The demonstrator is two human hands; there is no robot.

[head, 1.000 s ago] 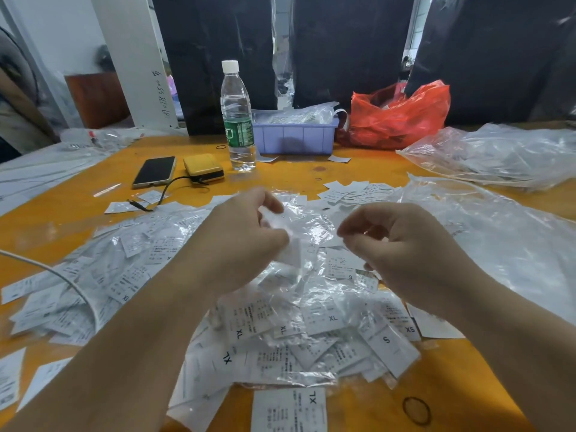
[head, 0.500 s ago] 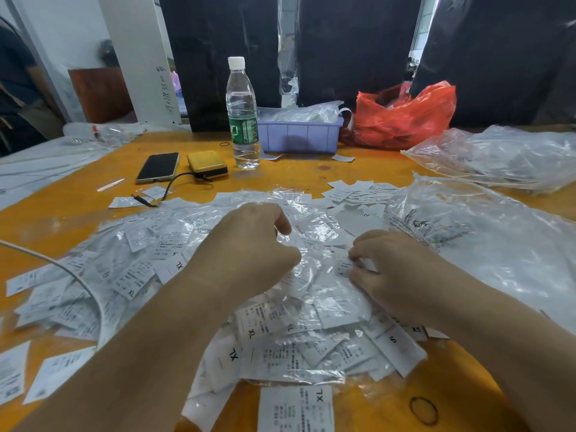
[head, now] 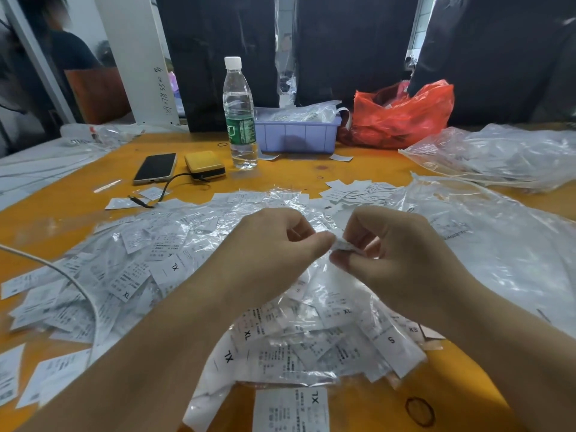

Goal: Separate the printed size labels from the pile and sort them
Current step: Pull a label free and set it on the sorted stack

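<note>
Head view, hands (head: 339,254) pinching crumpled label (head: 342,245)

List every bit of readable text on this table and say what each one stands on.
"XL": label at the near edge.
"XL": label under the clear plastic.
"XL": label left of the hands.
"S": label on the right.
"XS": label beside it.
Fine print on the labels and the water bottle wrapper: too small to read.
</note>
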